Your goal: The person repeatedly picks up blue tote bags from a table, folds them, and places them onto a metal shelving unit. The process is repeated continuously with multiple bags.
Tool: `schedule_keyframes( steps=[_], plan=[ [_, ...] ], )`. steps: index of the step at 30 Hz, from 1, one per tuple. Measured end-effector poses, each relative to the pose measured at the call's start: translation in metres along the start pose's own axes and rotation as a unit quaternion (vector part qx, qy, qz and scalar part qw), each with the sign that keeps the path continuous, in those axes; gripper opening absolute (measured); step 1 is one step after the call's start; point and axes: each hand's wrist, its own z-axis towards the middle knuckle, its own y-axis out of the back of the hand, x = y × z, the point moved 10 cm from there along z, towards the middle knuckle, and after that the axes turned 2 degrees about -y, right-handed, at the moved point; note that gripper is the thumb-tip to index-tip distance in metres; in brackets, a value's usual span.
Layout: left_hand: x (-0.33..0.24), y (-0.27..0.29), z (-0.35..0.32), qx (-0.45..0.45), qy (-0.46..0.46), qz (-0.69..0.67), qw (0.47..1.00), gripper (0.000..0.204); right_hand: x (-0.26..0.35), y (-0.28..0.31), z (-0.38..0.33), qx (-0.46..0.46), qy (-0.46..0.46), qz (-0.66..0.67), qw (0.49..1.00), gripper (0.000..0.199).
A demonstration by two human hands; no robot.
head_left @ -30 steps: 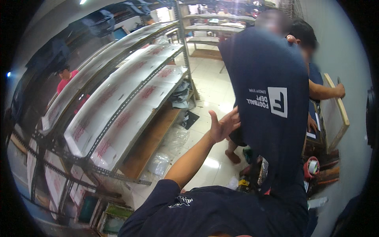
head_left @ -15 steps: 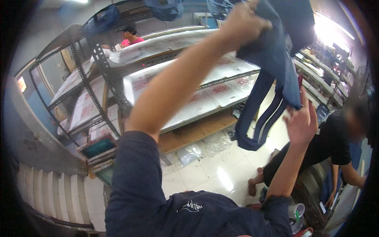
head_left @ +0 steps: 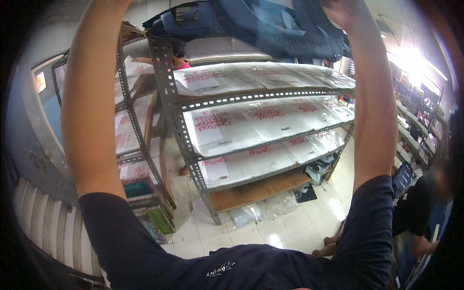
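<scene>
Both my arms are raised high toward the top of the shelving rack. A navy fabric bag (head_left: pixel 290 38), blurred by motion, spreads along the rack's top edge. My right hand (head_left: pixel 340 12) is at the bag's right end, partly cut off by the upper edge. Its fingers are hidden and smeared, so its grip cannot be made out. My left forearm (head_left: pixel 94 96) runs up past the upper edge, and the left hand is out of the picture. More navy cloth with straps (head_left: pixel 186 21) lies on the rack's top, left of the blurred bag.
The metal rack (head_left: pixel 193 159) holds white sheets (head_left: pixel 270 118) with red print on several shelves. Framed screens (head_left: pixel 159 220) lean at lower left beside steps (head_left: pixel 53 222). Clear plastic (head_left: pixel 246 215) lies on the floor. One person (head_left: pixel 181 63) stands behind the rack; another (head_left: pixel 415 212) sits at right.
My arms have lifted and spread apart, and the navy bag has gone from hanging at upper right to the rack's top. The view has turned to the right, closer to the rack.
</scene>
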Motion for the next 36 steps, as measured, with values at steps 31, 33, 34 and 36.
schedule_keyframes(
  steps=[31,33,34,36],
  plan=[
    [0.295,-0.022,-0.204,-0.084,0.492,-0.194,0.844,0.035,-0.107,-0.142,0.121,-0.026,0.190,-0.825,0.532,0.048],
    [0.297,-0.043,-0.202,-0.045,0.579,-0.214,0.786,0.052,-0.080,-0.134,0.101,-0.059,0.279,-0.772,0.569,0.051],
    [0.302,-0.049,-0.196,-0.029,0.572,-0.202,0.795,0.052,-0.062,-0.126,0.091,-0.078,0.318,-0.750,0.575,0.052],
    [0.297,-0.097,-0.199,-0.014,0.499,-0.160,0.852,0.052,-0.029,-0.103,0.045,-0.091,0.365,-0.726,0.576,0.048]
  ],
)
